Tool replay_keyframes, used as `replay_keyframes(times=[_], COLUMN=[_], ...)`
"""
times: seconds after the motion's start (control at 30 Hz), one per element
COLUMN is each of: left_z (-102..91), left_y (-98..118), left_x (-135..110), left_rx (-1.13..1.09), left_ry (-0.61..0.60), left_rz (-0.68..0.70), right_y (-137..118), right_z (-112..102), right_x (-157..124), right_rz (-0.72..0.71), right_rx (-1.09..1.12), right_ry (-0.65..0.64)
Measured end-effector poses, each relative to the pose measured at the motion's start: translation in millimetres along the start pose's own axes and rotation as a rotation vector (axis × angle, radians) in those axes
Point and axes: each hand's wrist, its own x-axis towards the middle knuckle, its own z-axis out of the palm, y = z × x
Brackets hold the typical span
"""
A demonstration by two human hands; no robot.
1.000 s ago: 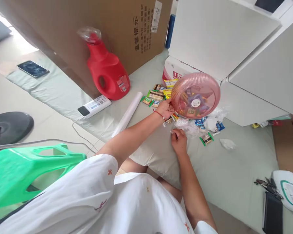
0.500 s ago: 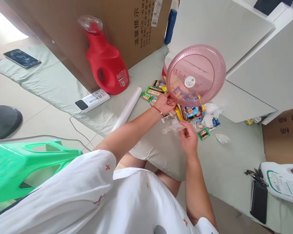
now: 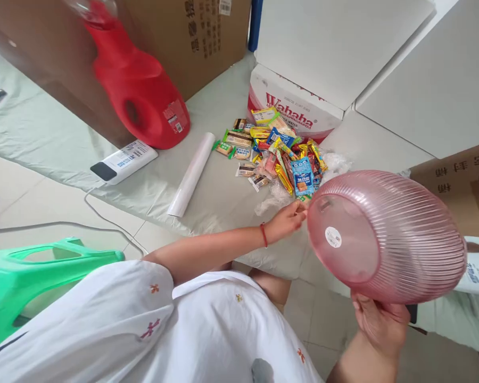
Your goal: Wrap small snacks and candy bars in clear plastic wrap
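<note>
A ribbed pink plastic bowl (image 3: 399,239) hangs tipped in the air at the right, its underside with a round sticker facing me. My right hand (image 3: 381,324) grips its lower rim from beneath. My left hand (image 3: 287,218), a red string at the wrist, reaches across with fingers pinched together at the bowl's left rim. Beyond the bowl, a pile of wrapped snacks (image 3: 279,154) lies on the pale green sheet (image 3: 219,197), with crumpled clear plastic (image 3: 271,197) at its near edge.
A red-and-white Wahaha box (image 3: 295,103) stands behind the snacks. A red detergent jug (image 3: 139,101), a white roll (image 3: 191,173) and a white device with a cable (image 3: 123,159) lie to the left. A green stool (image 3: 43,276) is near left, white cabinets (image 3: 343,42) behind.
The bowl has swung from above the snacks down to the right and turned over. My right hand left the clear plastic and took the bowl's rim. The snack pile is now uncovered.
</note>
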Motion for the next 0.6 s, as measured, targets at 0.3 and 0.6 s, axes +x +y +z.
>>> replay_keyframes(times=[0.3,0.6], left_z=[-73.6,-106.2], left_y=[-40.1,-50.6], left_x=[-22.4,-45.7], left_rx=[1.429,1.456], left_ry=[0.110,-0.014], left_rz=[0.239,0.197], right_y=[32.7,123.8], right_z=[-79.8,-69.3], right_x=[129.8,242.7], right_rz=[-0.110,0.358], right_rx=[-1.129,-1.338], right_ry=[-0.011,0.029])
